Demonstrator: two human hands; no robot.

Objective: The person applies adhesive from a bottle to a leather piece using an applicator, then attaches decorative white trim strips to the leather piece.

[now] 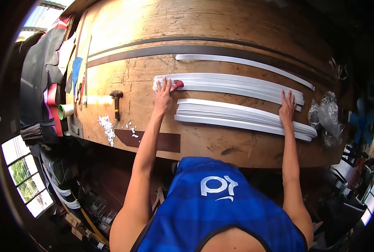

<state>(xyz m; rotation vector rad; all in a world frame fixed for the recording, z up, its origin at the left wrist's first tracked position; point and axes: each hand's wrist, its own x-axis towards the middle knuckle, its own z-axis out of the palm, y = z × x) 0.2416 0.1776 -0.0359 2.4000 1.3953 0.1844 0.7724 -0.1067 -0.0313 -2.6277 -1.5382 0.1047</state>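
Note:
A bundle of long white strips [229, 84] lies across the wooden table. My left hand [163, 93] rests on its left end with the fingers stretched out, beside a small red object [177, 85]. My right hand [286, 107] lies at the bundle's right end, fingers spread and pointing away from me. Closer to me is a second stack of white strips [237, 116], which passes under my right wrist. Beyond the first bundle lies a single white strip [245, 63].
A hammer [116, 103], white scraps [107, 129] and a brown flat piece [168, 142] are on the left of the table [220, 147]. A green-rimmed cup [66, 111] lies at the left edge. Crumpled clear plastic [327, 117] sits at the right.

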